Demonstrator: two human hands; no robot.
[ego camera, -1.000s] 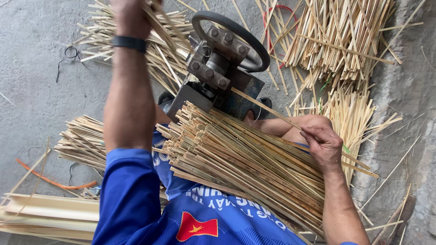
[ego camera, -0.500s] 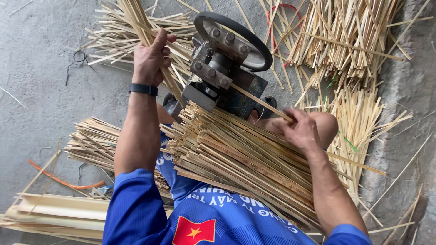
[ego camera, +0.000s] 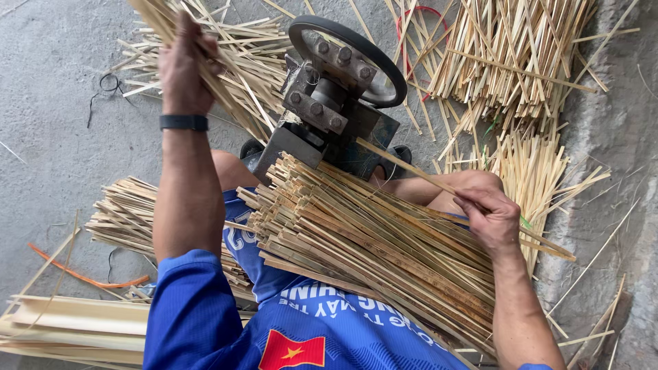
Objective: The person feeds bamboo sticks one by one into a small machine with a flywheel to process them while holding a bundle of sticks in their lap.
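The left hand (ego camera: 181,65) is raised over the floor (ego camera: 55,82), its grip wrapped tight around a bunch of thin strips (ego camera: 205,41) that slant from the top edge of the view down toward the machine (ego camera: 329,103). A black band (ego camera: 184,122) circles that wrist. The right hand (ego camera: 490,219) sits lower, its grip pinching a single slat (ego camera: 404,164) between thumb and fingertips; the slat runs up and left from the hand, and its far end meets the machine's dark body beside the wheel (ego camera: 373,58).

A thick bundle (ego camera: 370,247) of slats lies across the person's lap, on the blue shirt (ego camera: 301,329), its cut ends stacked just below the machine. The right hand rests against the bundle's upper edge.

More slats lie spread on the floor: a loose heap (ego camera: 528,48) at the upper right, a smaller pile (ego camera: 127,212) behind the left arm, and wider pale pieces (ego camera: 62,322) at the lower left. An orange cord (ego camera: 82,277) curls near that pile.
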